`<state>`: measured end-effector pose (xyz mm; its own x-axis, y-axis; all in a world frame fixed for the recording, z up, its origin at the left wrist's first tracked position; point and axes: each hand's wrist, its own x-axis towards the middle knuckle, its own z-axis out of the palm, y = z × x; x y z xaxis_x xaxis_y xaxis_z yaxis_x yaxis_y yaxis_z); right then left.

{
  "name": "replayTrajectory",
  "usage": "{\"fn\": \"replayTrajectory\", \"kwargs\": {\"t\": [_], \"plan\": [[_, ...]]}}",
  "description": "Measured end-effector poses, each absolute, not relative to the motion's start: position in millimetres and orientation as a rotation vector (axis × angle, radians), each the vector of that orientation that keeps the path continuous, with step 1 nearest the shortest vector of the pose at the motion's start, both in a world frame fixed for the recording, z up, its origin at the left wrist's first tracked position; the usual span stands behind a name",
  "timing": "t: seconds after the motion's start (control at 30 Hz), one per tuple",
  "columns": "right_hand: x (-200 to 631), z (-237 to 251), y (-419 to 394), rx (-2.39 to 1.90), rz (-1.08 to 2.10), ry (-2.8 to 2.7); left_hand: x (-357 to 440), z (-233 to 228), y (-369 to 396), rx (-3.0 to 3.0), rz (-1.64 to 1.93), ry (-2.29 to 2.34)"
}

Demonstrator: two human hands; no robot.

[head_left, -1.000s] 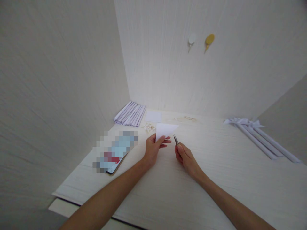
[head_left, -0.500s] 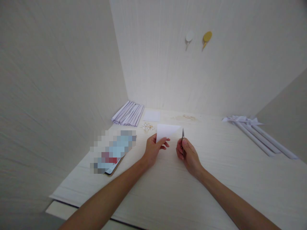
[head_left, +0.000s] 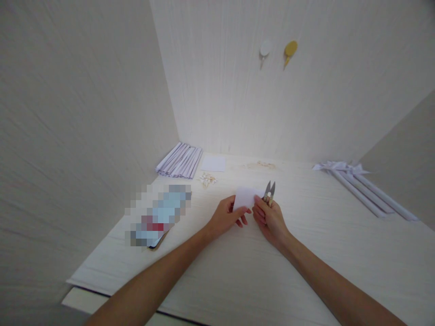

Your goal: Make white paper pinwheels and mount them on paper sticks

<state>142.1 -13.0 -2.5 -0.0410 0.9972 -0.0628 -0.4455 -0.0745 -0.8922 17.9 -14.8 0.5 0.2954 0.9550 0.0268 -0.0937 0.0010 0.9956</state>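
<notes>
Paper piece [head_left: 245,197] is hovering just above the table [head_left: 306,253], pinched by left hand [head_left: 227,216] fingers [head_left: 242,212] at its lower left edge. Right hand [head_left: 271,219] is gripping small snips [head_left: 269,190], blades parted — tips beside the paper's right edge. Risk: thin paper flexing, snips nicking the left fingertips.

pixelated flat object [head_left: 158,215], forearms cut off

Paper [head_left: 245,197] and snips [head_left: 269,190] in hands

Two wall hooks [head_left: 277,49] (one yellow)
</notes>
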Motion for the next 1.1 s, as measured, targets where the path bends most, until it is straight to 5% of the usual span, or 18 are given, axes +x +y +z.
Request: {"fn": "replayTrajectory", "kwargs": {"t": [1.1], "plan": [[146.8, -2.3, -12.1, -0.711, 1.563, -0.716, 11.8, -5.3, -9.7, 1.234, 0.999, 0.778]]}}
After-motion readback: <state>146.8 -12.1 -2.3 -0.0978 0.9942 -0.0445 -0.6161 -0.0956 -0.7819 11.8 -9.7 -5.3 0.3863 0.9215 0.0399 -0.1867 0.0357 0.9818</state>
